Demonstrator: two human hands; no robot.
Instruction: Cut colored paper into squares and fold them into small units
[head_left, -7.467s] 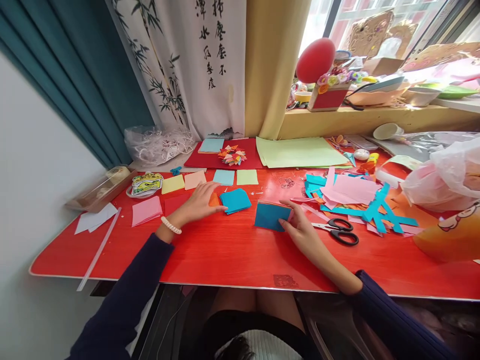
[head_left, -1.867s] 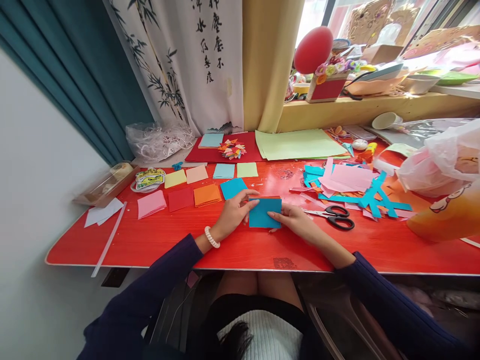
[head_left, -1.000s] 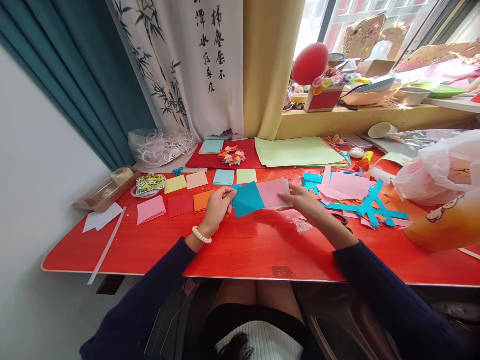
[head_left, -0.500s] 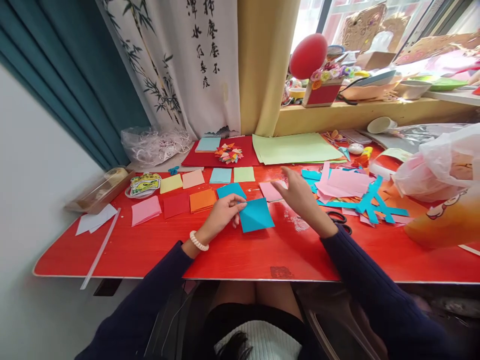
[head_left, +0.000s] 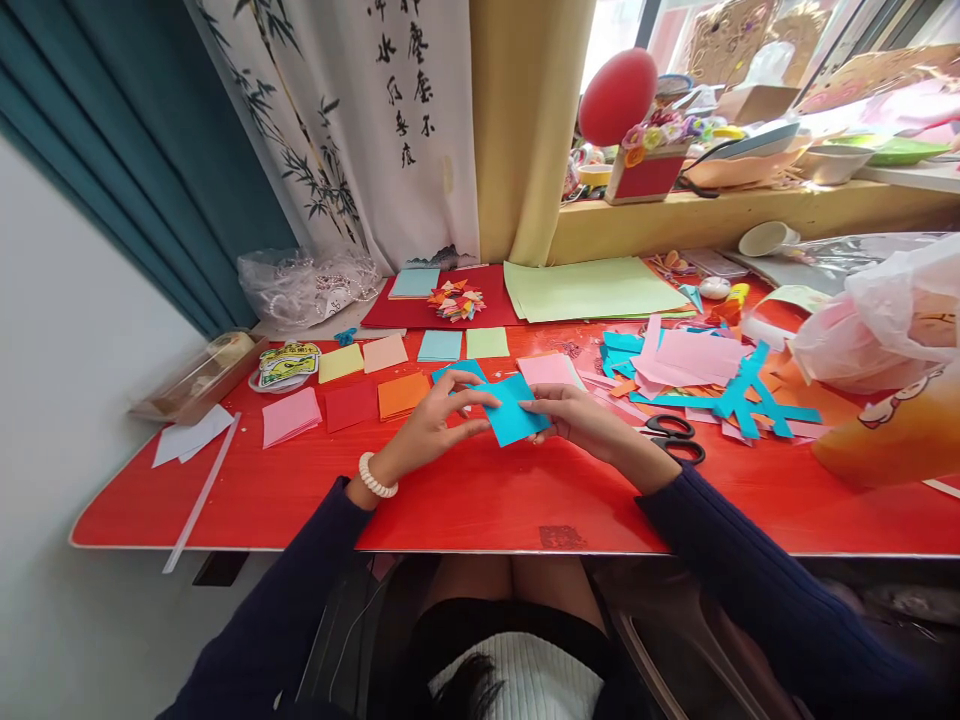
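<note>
A blue paper square (head_left: 512, 410) is held just above the red table (head_left: 480, 500), turned like a diamond. My left hand (head_left: 431, 430) pinches its left corner and my right hand (head_left: 574, 418) pinches its right edge, both closed on it. Just behind lies a stack of pink squares (head_left: 550, 369), and a blue stack (head_left: 459, 369) peeks out behind my left fingers. Black scissors (head_left: 675, 438) lie to the right of my right wrist.
Small stacks of paper squares, orange (head_left: 402, 394), red (head_left: 350, 405), pink (head_left: 290, 416) and yellow (head_left: 340, 363), sit left of my hands. Blue and pink scraps (head_left: 705, 375) pile up at the right near a plastic bag (head_left: 885, 320). A folded paper wreath (head_left: 454, 301) lies at the back.
My right hand left the pink stack on the table and came back to the blue square, which my left hand kept; both hands now hold it.
</note>
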